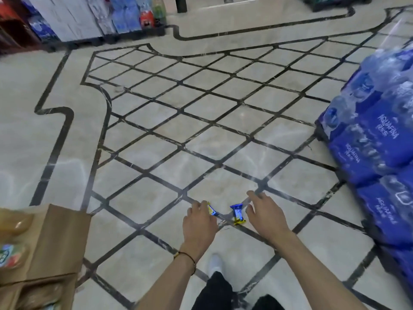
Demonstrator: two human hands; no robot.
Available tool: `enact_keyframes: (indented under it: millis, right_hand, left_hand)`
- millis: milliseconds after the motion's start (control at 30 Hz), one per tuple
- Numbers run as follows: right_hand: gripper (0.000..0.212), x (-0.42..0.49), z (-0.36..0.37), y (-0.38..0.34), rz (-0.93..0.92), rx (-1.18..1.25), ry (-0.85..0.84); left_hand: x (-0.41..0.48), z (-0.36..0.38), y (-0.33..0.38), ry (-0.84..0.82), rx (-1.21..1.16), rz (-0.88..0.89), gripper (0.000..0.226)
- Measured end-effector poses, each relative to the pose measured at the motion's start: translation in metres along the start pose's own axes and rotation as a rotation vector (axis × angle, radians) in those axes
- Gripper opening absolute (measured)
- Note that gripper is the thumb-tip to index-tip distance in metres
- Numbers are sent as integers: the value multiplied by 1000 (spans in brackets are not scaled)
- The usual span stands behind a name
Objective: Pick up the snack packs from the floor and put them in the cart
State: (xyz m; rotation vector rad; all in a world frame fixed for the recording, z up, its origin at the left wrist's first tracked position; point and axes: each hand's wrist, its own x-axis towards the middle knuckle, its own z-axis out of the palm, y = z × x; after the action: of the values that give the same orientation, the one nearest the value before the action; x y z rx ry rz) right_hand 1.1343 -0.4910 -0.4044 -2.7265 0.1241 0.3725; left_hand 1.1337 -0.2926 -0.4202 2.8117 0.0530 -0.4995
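One head-worn wide-angle view, facing forward and steeply down at the tiled floor. Close range: left hand and right hand sit lower centre, left of the water-pack stack.

Bare floor lies open ahead, with free passage forward and to either side. A stack of blue water packs walls off the right, well apart from the right hand. A cardboard box stands at the lower left, apart from the left hand, and a shoe sits below the arms.
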Motion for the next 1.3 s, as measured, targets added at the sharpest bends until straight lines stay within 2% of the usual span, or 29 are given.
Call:
enact_keyframes:
  millis: [200, 400, 500, 600, 700, 833, 933, 1067, 1200, 1300]
  right_hand:
    - [34, 94, 75, 47, 66, 7, -93]
    - [36, 186, 218, 115, 36, -84, -223]
    - [36, 222, 305, 151, 18, -106, -252]
    - [37, 246, 391, 186, 67, -19, -271]
    - [40, 263, 476, 225, 84, 10, -300]
    - [48, 282, 565, 261, 106, 15, -332]
    - [56, 296, 605, 275, 114, -13, -325]
    - [70, 319, 642, 282, 129, -104, -267]
    - [84, 349, 671, 286, 172, -130, -236]
    - [87, 370, 686, 293, 218, -93, -244]
  left_hand:
    - [95, 75, -10, -35, -129, -234, 51]
    - [200, 223, -45, -113, -248, -397, 53]
    - [244, 309, -70, -141, -268, -437, 54]
    - [278, 394, -104, -165, -225, -450, 57]
    - [306, 474, -144, -193, -137, -402, 66]
    - [349, 555, -188, -204, -166, -412, 78]
    - [382, 599, -197, -126, -312, -418, 82]
    - [424, 631, -194, -33, -490, -563, 88]
    - [458, 653, -195, -52, -486, -588, 95]
    - [473, 668, -203, -69, -422, -589, 90]
